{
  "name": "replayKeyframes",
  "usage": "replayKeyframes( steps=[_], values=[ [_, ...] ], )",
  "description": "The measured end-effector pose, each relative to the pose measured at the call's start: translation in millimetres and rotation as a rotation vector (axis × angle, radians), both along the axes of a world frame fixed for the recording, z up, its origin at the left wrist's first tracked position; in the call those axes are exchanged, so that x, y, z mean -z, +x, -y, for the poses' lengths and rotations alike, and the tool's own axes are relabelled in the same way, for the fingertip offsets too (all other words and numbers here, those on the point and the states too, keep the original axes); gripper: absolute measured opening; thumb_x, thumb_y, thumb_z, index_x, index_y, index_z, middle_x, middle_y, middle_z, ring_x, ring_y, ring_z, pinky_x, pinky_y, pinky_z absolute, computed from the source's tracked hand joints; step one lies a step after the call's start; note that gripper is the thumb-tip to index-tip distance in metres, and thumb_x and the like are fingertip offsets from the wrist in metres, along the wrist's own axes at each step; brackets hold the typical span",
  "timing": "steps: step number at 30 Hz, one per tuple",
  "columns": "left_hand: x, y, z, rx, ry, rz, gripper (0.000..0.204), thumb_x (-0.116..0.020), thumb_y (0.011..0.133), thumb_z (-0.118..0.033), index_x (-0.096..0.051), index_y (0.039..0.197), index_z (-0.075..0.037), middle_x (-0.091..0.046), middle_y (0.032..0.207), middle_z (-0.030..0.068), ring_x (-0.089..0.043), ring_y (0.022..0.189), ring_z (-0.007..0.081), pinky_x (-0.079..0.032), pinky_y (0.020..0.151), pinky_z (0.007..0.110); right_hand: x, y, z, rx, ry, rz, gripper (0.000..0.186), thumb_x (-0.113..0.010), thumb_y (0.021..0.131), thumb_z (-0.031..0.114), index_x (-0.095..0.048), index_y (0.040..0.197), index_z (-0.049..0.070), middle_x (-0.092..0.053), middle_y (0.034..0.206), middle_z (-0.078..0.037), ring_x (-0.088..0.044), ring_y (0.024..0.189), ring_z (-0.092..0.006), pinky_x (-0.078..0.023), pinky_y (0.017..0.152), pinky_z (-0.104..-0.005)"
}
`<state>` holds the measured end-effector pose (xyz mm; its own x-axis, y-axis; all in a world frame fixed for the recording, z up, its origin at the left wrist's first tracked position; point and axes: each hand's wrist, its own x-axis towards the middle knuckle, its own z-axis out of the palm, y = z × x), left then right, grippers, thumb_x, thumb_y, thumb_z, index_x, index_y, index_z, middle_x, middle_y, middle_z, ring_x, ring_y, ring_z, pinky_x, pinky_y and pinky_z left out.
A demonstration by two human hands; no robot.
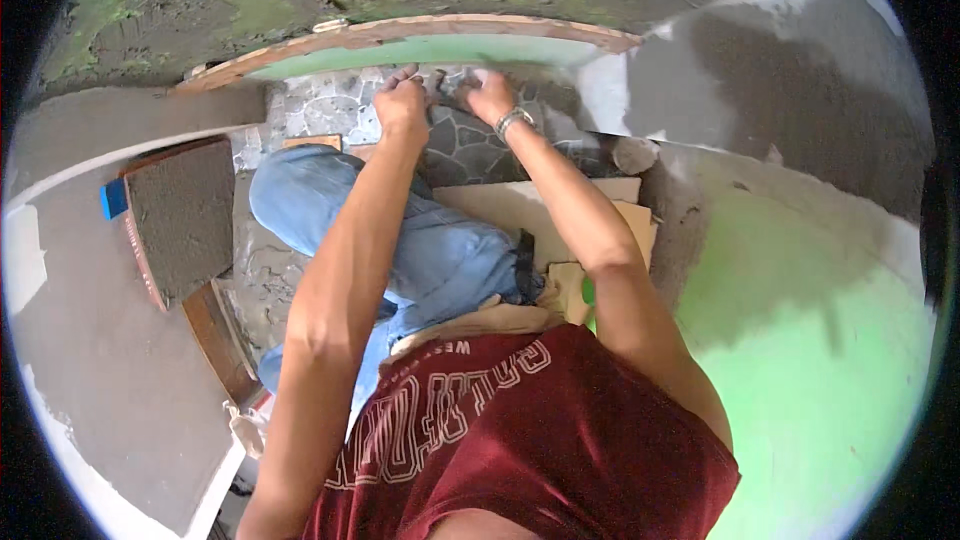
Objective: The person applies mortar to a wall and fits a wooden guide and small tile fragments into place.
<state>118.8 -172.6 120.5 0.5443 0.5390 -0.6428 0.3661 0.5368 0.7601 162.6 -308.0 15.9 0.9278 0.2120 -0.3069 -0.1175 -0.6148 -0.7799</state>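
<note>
Near the wooden strip: left hand, curled; right hand, blurred; whether either grips anything is not discernible. Stone-patterned floor beneath both.

One left hand, one right hand, one wristband, one wooden strip, perhaps one dark object.

Pale board apparently on patterned floor

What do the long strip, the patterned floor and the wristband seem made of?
Long strip: probably wood, matt, brown with grey smears. Patterned floor: perhaps stone-look tile or stone, irregular grey shapes with pale joints, finish unclear. Wristband: likely polished metal, from its silvery glint.
</note>
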Motion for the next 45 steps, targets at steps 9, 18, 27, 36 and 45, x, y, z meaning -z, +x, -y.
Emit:
replayKeyframes(
  steps=[9,18,27,36,45],
  values=[
    [33,-44,-93,-0.272,-0.53,0.068,0.034,-0.049,0.099,-0.033,-0.05,0.071,-0.014,-0.059,0.067,0.0042,-0.051,0.05,0.0135,-0.038,0.044,0.023,18,-4,-56,-0.272,-0.34,-0.007,0.028,-0.062,0.084,0.027,-0.068,0.091,0.001,-0.069,0.096,-0.023,-0.068,0.091,-0.0346,-0.054,0.078,-0.0454],
    [34,-40,-94,-0.412,-0.388,0.102,0.018,-0.045,0.1,-0.028,-0.052,0.096,-0.012,-0.059,0.08,0.0053,-0.058,0.066,0.0174,-0.048,0.053,0.025,98,-18,2,-0.826,-0.757,-0.076,0.045,-0.061,0.083,0.013,-0.053,0.126,0.0,-0.065,0.107,-0.027,-0.064,0.105,-0.0403,-0.054,0.086,-0.0482],
    [70,-26,-91,-0.36,-0.352,0.011,0.014,-0.054,0.094,-0.015,-0.057,0.103,-0.005,-0.059,0.088,0.0087,-0.057,0.069,0.0188,-0.048,0.061,0.029,-6,-15,56,-0.835,-0.708,-0.247,0.037,-0.062,0.078,0.025,-0.065,0.105,0.001,-0.067,0.107,-0.021,-0.065,0.102,-0.0369,-0.053,0.087,-0.0463],
    [125,-15,-107,-0.059,-0.398,-0.018,0.014,-0.052,0.095,-0.016,-0.057,0.097,-0.003,-0.06,0.092,0.0108,-0.058,0.082,0.0232,-0.05,0.072,0.034,-208,-93,163,-0.453,-0.324,-0.291,0.036,-0.064,0.081,0.038,-0.061,0.092,0.004,-0.065,0.084,-0.018,-0.065,0.08,-0.0312,-0.049,0.071,-0.0442],
    [86,-3,-81,0.204,-0.352,-0.135,0.01,-0.058,0.094,-0.018,-0.058,0.091,-0.008,-0.06,0.08,0.0054,-0.057,0.074,0.02,-0.049,0.064,0.03,-201,-333,227,0.068,-0.564,-0.193,0.038,-0.069,0.082,0.029,-0.055,0.108,0.005,-0.065,0.08,-0.024,-0.064,0.076,-0.0416,-0.051,0.066,-0.0486]
  ],
)
